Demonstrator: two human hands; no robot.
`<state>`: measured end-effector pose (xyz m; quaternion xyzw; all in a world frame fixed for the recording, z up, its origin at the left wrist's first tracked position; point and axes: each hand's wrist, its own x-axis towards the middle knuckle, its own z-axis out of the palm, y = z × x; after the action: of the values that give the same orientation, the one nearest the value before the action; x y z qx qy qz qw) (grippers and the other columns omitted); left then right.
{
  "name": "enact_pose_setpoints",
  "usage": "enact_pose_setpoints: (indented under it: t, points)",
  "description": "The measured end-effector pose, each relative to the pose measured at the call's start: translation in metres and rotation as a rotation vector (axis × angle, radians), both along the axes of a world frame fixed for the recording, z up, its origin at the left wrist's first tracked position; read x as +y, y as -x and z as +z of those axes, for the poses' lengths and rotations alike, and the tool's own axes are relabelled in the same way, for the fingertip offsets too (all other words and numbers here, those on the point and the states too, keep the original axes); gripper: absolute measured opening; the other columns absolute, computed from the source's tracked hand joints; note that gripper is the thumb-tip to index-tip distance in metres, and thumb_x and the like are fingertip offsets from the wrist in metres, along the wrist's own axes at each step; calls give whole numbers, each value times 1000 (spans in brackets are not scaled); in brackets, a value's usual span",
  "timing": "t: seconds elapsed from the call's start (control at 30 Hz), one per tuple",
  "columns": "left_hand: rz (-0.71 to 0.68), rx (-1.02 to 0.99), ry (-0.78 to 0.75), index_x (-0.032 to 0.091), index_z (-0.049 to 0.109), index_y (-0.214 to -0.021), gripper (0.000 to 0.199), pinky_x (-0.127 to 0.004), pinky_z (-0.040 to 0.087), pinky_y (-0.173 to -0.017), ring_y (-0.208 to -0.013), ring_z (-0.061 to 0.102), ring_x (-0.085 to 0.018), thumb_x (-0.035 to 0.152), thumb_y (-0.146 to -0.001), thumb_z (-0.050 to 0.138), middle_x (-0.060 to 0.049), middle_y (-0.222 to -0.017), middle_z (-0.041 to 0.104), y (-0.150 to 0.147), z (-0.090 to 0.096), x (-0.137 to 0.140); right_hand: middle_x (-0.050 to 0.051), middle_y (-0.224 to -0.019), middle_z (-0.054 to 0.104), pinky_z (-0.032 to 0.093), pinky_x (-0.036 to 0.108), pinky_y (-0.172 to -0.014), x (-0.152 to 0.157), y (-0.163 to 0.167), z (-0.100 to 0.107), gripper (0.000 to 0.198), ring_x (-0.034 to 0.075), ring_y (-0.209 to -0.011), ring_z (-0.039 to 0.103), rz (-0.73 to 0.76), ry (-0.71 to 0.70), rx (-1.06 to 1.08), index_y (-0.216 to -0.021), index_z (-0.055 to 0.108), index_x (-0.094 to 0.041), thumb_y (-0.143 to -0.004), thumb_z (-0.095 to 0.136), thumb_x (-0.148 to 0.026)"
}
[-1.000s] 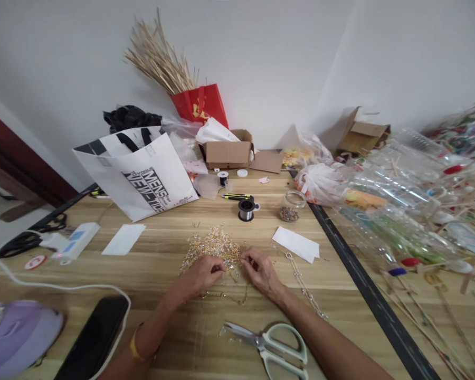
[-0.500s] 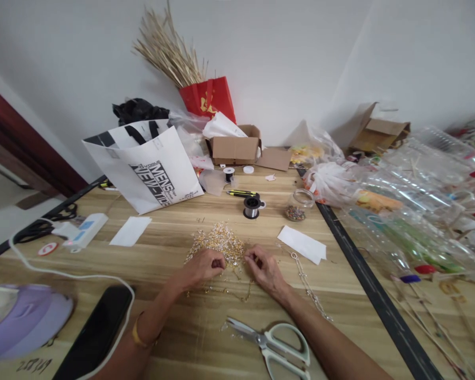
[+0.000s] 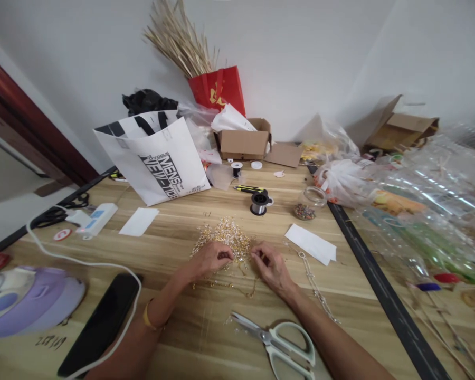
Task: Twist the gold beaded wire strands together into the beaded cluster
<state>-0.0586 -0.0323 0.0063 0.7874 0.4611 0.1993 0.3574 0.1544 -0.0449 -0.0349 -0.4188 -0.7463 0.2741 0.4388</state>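
A heap of small gold and clear beads point(image 3: 225, 232) lies on the wooden table between my two hands. My left hand point(image 3: 212, 257) rests at its near left edge, fingertips pinched together. On the right side of the heap, my right hand point(image 3: 269, 264) is also pinched. Whatever the fingers hold is too small to make out. A thin gold beaded chain point(image 3: 231, 286) curves across the table just below both hands. Right of my right forearm lies a silver chain point(image 3: 314, 285). Scissors with pale handles point(image 3: 275, 338) lie near the front, blades pointing left.
Behind the beads stand a wire spool point(image 3: 259, 203) and a glass jar of beads point(image 3: 309, 205). A white paper bag point(image 3: 158, 158) stands back left. Plastic bottles point(image 3: 415, 211) crowd the right. A black phone point(image 3: 101, 322) and white cable point(image 3: 91, 264) lie left; folded paper point(image 3: 311, 244) lies right.
The whole view has shifted slightly, so things appear farther right and a little higher. Both hands stay pinched beside the bead heap, with hardly any movement relative to it.
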Motion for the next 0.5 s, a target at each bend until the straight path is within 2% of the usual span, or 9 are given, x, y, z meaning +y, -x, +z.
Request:
enact_pose_setpoints:
  t: [0.5]
  points:
    - [-80, 106, -127, 18, 69, -73, 16, -23, 38, -65, -68, 54, -15, 11, -71, 55, -2, -70, 64, 1, -4, 2, 2, -68, 55, 39, 23, -53, 0, 1, 2, 14, 13, -60, 49, 3, -14, -7, -77, 57, -18, -85, 47, -23]
